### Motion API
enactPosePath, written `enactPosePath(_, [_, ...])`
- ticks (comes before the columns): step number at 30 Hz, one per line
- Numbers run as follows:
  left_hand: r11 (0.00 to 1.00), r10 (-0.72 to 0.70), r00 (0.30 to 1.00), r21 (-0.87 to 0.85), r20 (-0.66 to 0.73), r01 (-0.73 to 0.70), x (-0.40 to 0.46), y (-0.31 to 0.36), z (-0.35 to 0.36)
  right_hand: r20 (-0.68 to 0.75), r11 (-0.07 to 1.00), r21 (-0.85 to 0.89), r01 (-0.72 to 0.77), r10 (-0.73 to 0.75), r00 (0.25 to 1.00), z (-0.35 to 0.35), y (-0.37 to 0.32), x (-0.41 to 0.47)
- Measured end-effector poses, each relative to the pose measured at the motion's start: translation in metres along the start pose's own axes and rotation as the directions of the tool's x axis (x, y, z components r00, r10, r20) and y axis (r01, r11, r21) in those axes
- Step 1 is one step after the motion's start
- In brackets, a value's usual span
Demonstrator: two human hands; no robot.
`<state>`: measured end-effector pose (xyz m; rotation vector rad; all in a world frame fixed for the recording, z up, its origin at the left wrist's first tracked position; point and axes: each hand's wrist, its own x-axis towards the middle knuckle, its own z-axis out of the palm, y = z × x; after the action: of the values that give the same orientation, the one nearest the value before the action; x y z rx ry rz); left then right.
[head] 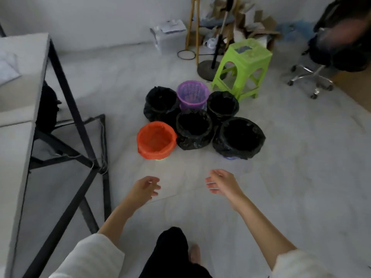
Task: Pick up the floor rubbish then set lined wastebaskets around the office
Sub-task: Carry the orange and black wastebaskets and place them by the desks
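Pale floor, white wall, green stool, grey desk, office chair

Orange liner, purple basket (latticed) — lime-green stool

office chair blurred, cut off at right edge; desk cropped left — black-lined wastebaskets' interiors unreadable

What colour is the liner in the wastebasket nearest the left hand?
Orange liner, seen best in the head view.
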<state>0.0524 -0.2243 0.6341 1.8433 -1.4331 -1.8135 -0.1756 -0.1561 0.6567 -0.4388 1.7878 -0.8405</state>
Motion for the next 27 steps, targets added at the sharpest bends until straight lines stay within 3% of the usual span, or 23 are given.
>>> enactPosePath(7, [0.986,-0.151,0.985,-0.083,-0.08,0.144,0.155,0.022,-0.013,0.128,0.978,-0.167,-0.127,0.149,0.981,0.023,-0.045,0.17])
enactPosePath(12, [0.949,-0.275,0.954,-0.196,-0.119,0.248,0.29,0.021,-0.016,0.108,0.967,-0.056,-0.249,0.253,0.961,0.056,-0.063,0.312])
enactPosePath(20, [0.823,-0.507,0.851,-0.37,-0.137,0.431,0.469,-0.03,-0.006,0.046,0.926,-0.125,-0.357,0.364,0.93,0.097,-0.013,0.515])
enactPosePath(23, [0.829,-0.558,0.768,-0.226,-0.314,0.511,0.526,-0.076,0.006,0.01,0.873,0.015,-0.488,0.487,0.873,0.108,0.02,0.576])
enactPosePath(27, [0.758,-0.651,0.688,-0.336,-0.321,0.56,0.58,-0.126,0.022,-0.015,0.76,0.299,-0.576,0.608,0.794,0.114,0.063,0.646])
